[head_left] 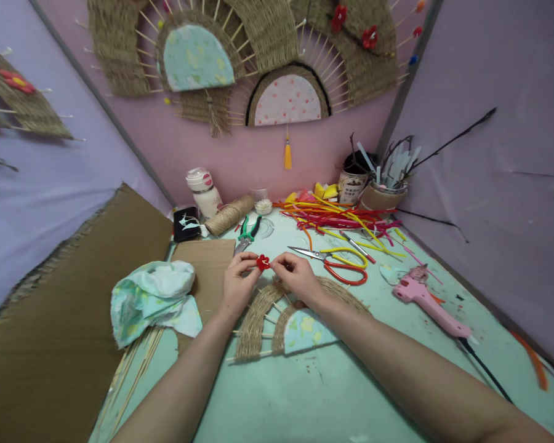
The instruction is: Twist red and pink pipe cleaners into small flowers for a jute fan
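Note:
Between the thumb and fingers of my left hand (240,278) is a small red flower (263,262) with pale threads at its centre. My right hand (298,275) is closed in a pinch right at the flower's right edge. Whatever its fingertips hold is too small to make out. Below both hands lies a half-round woven twine fan (253,320) on thin sticks, with a floral cloth panel (305,331) at its base. My right wrist and forearm cover part of it.
Scissors (337,258), green-handled pliers (247,234) and fuzzy craft stems (332,215) lie behind my hands. A pink glue gun (431,301) rests at right. Crumpled cloth (154,301), thin sticks (133,375) and cardboard (74,314) are at left. A twine roll (229,215) and bottle (204,192) stand behind.

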`<move>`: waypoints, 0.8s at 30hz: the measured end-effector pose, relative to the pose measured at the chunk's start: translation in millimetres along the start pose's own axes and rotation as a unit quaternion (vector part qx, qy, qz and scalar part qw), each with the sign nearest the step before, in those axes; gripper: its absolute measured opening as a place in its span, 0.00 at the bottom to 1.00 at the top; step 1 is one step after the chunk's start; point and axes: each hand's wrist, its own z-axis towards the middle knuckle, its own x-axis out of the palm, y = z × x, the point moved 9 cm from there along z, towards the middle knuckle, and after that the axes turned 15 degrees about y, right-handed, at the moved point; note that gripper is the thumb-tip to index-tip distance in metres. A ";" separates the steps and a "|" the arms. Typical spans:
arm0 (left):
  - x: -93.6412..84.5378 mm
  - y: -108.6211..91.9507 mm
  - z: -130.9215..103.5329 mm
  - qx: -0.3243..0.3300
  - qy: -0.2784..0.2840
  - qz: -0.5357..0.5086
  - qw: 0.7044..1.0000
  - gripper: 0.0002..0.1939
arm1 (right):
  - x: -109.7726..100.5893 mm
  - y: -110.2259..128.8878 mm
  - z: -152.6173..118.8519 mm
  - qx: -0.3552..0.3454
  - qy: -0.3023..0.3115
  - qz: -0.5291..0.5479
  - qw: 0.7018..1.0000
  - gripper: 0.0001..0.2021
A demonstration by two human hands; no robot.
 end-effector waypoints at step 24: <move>-0.8 -11.2 -0.2 0.056 0.014 0.026 0.998 0.04 | 15.8 -8.5 4.2 0.094 0.082 0.154 0.980 0.10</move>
